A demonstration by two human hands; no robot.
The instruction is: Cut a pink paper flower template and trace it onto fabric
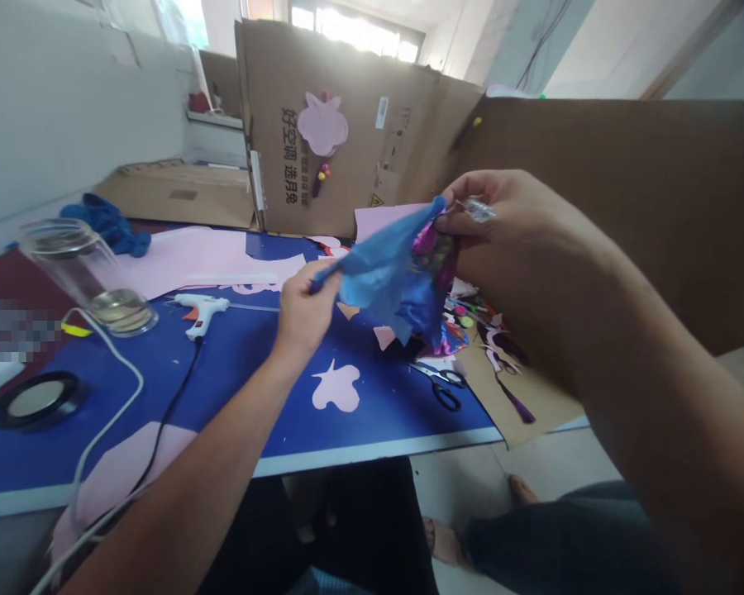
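Observation:
A blue fabric (378,264) with a shiny, multicoloured patterned side hangs above the blue table, stretched between both hands. My left hand (310,306) pinches its left corner. At its upper right corner, my right hand (487,207) grips the edge between thumb and fingers, and a small clear, crinkled piece (479,210) shows by those fingers. Below the fabric, a pink paper cutout (336,387) lies flat on the table. Black-handled scissors (441,387) rest to its right, partly open. Some fingertips are hidden by the fabric.
A white glue gun (203,312), a glass jar (90,277) and black tape (35,400) occupy the left side, with cables crossing there. Cardboard panels (360,74) stand behind. Scraps and a purple tassel (516,401) lie at right. Another person's foot (443,541) shows below.

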